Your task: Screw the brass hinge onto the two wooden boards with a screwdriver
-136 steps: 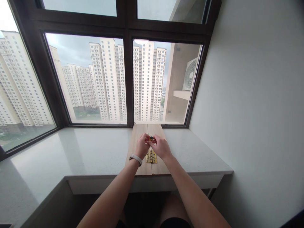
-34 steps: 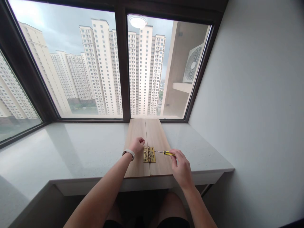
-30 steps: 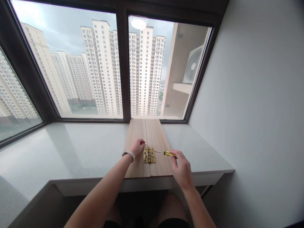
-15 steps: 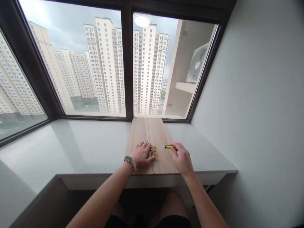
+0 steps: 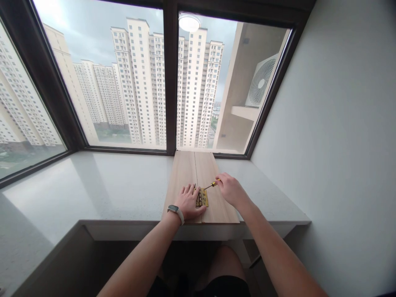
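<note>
A brass-coloured hinge (image 5: 204,199) lies across the seam between two pale wooden boards (image 5: 205,167). My left hand (image 5: 188,203) lies flat over the hinge's left side with fingers spread, its thumb along the near edge; part of the hinge is hidden beneath it. In my right hand (image 5: 231,189) is a screwdriver (image 5: 213,184) with a yellow and black handle, gripped by closed fingers. The shaft slants down to the left, its tip at the upper part of the hinge's right leaf. Whether a screw sits under the tip is too small to tell.
The boards rest side by side on a white countertop (image 5: 130,185), reaching from its front edge to the dark window frame (image 5: 171,82). A white wall (image 5: 334,123) rises at the right. My knees are below the counter.
My right hand has lifted and tilted the screwdriver from nearly level to slanting, its tip now down at the hinge. My left hand stays on the hinge. The view has shifted slightly.
</note>
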{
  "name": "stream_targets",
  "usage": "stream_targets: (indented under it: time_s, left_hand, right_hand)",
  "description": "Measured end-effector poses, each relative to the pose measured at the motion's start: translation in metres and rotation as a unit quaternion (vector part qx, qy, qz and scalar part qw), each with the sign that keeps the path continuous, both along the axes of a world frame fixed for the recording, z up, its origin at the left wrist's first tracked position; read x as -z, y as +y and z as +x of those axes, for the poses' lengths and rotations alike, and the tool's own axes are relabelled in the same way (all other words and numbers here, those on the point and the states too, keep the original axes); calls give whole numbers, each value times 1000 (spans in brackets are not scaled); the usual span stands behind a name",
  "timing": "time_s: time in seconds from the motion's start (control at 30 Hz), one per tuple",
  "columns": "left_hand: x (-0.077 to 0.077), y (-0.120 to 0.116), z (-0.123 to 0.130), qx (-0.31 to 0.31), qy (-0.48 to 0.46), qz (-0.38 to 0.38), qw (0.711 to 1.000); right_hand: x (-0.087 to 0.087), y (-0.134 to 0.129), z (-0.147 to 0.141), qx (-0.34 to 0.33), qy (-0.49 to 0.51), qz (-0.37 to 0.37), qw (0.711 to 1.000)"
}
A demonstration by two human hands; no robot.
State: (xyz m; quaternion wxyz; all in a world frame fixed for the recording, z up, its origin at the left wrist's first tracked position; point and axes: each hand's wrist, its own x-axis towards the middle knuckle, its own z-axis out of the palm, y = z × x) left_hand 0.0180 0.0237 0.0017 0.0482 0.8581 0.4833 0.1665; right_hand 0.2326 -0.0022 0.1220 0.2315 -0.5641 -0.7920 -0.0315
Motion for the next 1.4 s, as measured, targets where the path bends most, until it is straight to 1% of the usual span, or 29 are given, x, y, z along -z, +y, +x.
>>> stream_targets:
  time_s: [0.1, 0.2, 0.3, 0.33, 0.47, 0.53, 0.67, 0.77, 1.03, 1.23, 1.3, 1.4]
  left_hand:
    - [0, -4, 4, -12, -2, 10, 1000]
    - [-1, -7, 4, -14, -8, 15, 1000]
    - [-3, -8, 3, -15, -11, 16, 1000]
    - [-3, -9, 2, -15, -13, 16, 1000]
    - [-3, -8, 2, -16, -16, 15, 1000]
    - [-2, -7, 2, -16, -16, 14, 1000]
    - [-3, -8, 2, -18, -17, 9, 1000]
    - [-3, -8, 2, -21, -17, 7, 1000]
    - [-2, -7, 2, -18, -27, -1, 999]
    - [-4, -8, 2, -19, -22, -9, 1000]
    - [-3, -7, 2, -20, -21, -3, 1000]
    - [-2, -7, 2, -20, -22, 5, 1000]
  right_hand:
    - [-18, 9, -11, 16, -98, -44, 994]
    - [-28, 21, -21, 38, -150, -86, 984]
    - [-34, 35, -29, 51, -181, -146, 971]
    - [-36, 39, -32, 60, -185, -155, 968]
    - [-43, 48, -43, 110, -199, -164, 960]
    - [-47, 51, -49, 119, -208, -176, 955]
    - [-51, 57, -58, 91, -227, -194, 950]
    - [-51, 61, -61, 70, -242, -186, 950]
    - [-52, 57, -56, 38, -264, -162, 950]
    - [-52, 58, -49, -19, -284, -144, 948]
    - [-51, 60, -47, -17, -269, -144, 952]
    - [-50, 64, -45, 23, -235, -165, 958]
